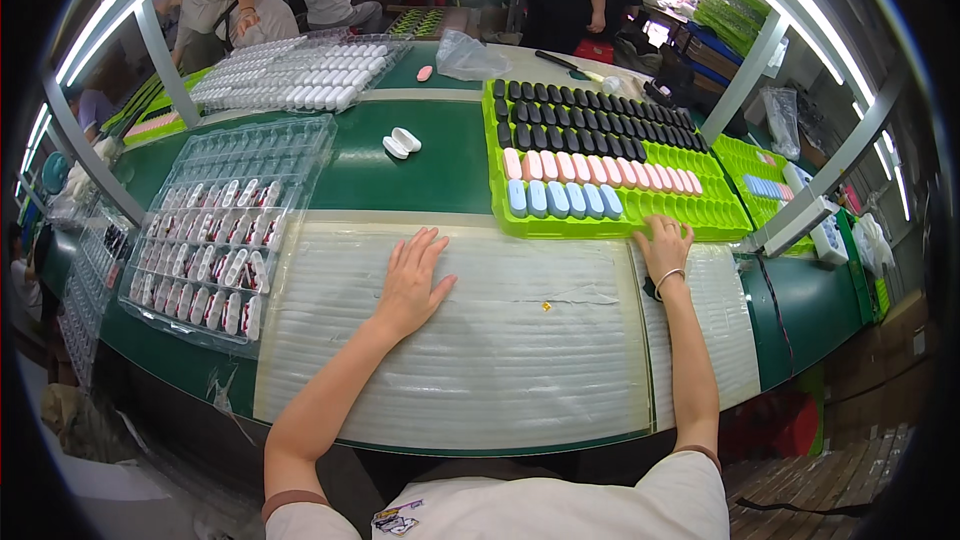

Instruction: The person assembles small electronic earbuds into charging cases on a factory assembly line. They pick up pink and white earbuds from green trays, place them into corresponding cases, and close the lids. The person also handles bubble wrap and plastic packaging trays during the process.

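Note:
My left hand (408, 285) lies flat on the white foam mat (480, 360), holding nothing, its fingers stretched out. Farther right, my right hand (664, 248) has its fingers bent over the front rim of the bright green tray (700, 228), gripping the edge. Rows of small rounded cases fill part of that tray: black cases (575, 120) at the back, pink cases (580, 168) in the middle and several light blue cases (553, 198) in front. Beyond the left hand, a white case (402, 142) sits with its lid raised on the green tabletop (365, 180).
On the left, a clear plastic tray (300, 165) holds rows of white case parts. White cases (340, 75) fill trays behind it. A pink case (424, 73) lies near a plastic bag (470, 57). Metal posts (745, 75) frame the bench. A small yellow bit (546, 307) rests on the mat. People are beyond.

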Motion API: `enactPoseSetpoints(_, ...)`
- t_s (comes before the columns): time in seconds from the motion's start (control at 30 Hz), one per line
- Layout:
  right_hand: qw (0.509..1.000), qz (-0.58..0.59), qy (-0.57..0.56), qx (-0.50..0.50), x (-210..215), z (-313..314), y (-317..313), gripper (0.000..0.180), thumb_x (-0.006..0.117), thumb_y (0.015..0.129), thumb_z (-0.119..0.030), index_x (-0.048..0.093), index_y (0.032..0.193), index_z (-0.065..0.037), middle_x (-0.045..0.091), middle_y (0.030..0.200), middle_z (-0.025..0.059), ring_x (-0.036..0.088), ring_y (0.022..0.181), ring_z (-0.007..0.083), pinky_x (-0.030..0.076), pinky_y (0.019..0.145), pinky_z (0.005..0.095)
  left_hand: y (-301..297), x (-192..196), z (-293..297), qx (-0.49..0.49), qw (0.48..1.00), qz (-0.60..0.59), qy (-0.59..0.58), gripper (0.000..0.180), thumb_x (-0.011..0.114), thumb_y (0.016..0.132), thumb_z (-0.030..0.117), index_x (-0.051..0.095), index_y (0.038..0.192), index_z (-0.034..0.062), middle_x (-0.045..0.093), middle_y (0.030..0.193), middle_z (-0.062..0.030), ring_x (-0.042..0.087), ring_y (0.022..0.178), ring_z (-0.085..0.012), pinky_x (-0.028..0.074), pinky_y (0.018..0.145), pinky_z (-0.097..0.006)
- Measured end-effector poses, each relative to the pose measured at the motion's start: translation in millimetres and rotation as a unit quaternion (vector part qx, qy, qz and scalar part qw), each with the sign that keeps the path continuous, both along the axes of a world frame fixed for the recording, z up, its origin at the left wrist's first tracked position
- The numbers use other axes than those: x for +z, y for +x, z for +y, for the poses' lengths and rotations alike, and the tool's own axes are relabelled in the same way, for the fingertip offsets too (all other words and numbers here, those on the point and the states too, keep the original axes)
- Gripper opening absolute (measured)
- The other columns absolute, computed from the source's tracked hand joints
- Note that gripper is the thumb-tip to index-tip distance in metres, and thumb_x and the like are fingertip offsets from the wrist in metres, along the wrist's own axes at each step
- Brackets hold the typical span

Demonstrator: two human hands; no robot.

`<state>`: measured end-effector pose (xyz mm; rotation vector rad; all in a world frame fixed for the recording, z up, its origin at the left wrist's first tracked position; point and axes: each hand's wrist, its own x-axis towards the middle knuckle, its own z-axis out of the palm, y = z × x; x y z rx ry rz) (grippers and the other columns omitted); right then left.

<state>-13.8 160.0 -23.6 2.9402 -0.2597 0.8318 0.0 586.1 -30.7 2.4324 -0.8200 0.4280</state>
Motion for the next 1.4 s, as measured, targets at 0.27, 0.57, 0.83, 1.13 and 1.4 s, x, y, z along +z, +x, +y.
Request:
enactPoseSetpoints(0.27, 0.998, 0.046, 0.037, 0.012, 19, 6, -1, 0.047, 0.068, 0.074, -0.024, 0.05, 0.117, -0.018, 0.052, 0.123, 0.0032, 0.045, 0.118, 0.0221, 0.018, 0.105, 0.0553, 0, -1, -8, 0.012, 1.0, -0.021, 0.012, 0.052, 0.061, 0.084, 0.026, 0.042, 0.128, 0.0045, 0.038, 0.135, -0.0154, 0.031, 0.13, -0.0296, 0.021, 0.107, -0.047)
enactPoseSetpoints(0.57, 0.947, 0.121, -0.086, 0.286, 75, 168, 121, 0.059, 0.05, 0.086, -0.05, 0.037, 0.137, -0.023, 0.025, 0.148, -0.0017, 0.018, 0.138, 0.0227, 0.01, 0.105, 0.0621, -2, -2, -3, 0.035, 0.999, -0.022, -0.003, 0.053, 0.058, 0.085, 0.03, 0.041, 0.129, 0.0044, 0.038, 0.136, -0.016, 0.03, 0.131, -0.0296, 0.019, 0.108, -0.048)
enactPoseSetpoints(0.83, 0.931, 0.264, -0.077, 0.24, 40, 189, 197, 0.063, 0.033, 0.091, -0.056, 0.024, 0.143, -0.023, 0.014, 0.152, -0.0026, 0.01, 0.14, 0.0239, 0.006, 0.105, 0.0652, 0, -7, 3, 0.043, 0.999, -0.018, -0.02, 0.053, 0.057, 0.086, 0.03, 0.04, 0.129, 0.0054, 0.038, 0.135, -0.0155, 0.031, 0.131, -0.029, 0.018, 0.108, -0.05)
enactPoseSetpoints(1.13, 0.94, 0.321, -0.065, 0.098, 30, 7, 184, 0.052, 0.034, 0.094, -0.043, 0.027, 0.141, -0.024, 0.009, 0.153, -0.0017, 0.01, 0.14, 0.0311, 0.015, 0.102, 0.0682, 5, -5, -2, 0.039, 0.999, -0.001, -0.003, 0.053, 0.055, 0.087, 0.034, 0.041, 0.129, 0.0049, 0.039, 0.135, -0.0167, 0.031, 0.131, -0.0289, 0.018, 0.108, -0.051)
enactPoseSetpoints(1.4, 0.954, 0.294, 0.008, -0.053, 10, -195, 103, 0.057, 0.031, 0.094, -0.045, 0.022, 0.144, -0.02, 0.013, 0.152, 0.0011, 0.014, 0.139, 0.0307, 0.013, 0.107, 0.057, 5, 0, -24, 0.002, 1.0, 0.002, -0.018, 0.053, 0.06, 0.084, 0.028, 0.041, 0.129, 0.0046, 0.039, 0.135, -0.0152, 0.031, 0.131, -0.0283, 0.017, 0.108, -0.051)
